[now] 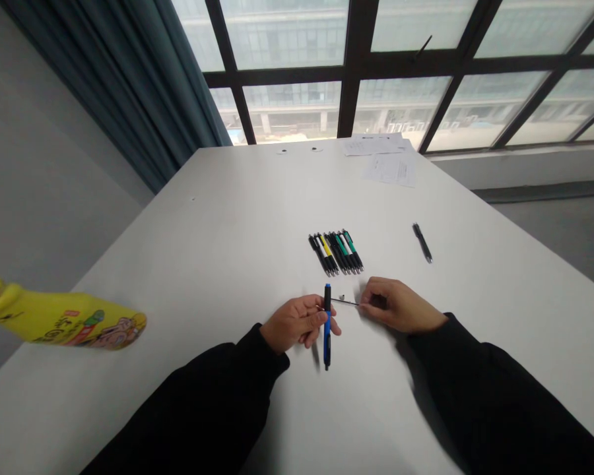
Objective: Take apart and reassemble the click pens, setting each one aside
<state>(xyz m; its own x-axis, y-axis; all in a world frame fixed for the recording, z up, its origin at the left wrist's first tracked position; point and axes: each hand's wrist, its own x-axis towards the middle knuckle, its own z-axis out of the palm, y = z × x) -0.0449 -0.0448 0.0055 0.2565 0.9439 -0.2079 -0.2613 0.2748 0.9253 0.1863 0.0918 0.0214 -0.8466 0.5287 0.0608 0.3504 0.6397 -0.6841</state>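
My left hand (297, 323) is closed round a blue pen (327, 336) with a black grip, held upright in the view with its blue end towards the window. My right hand (398, 305) pinches one end of a thin dark pen refill (345, 302). The refill's other end passes close to my left fingers, behind the blue pen; whether they touch it I cannot tell. Beside the refill lies a small metal piece (342, 297), too small to make out. Just beyond my hands, several pens (335, 253) in black, white, yellow and green lie side by side.
A black pen (422, 243) lies apart on the right of the white table (237, 218). On the left is a yellow bottle (74, 320). Paper sheets (389, 168) rest at the far edge, near the window (297, 109) and a blue curtain (129, 72).
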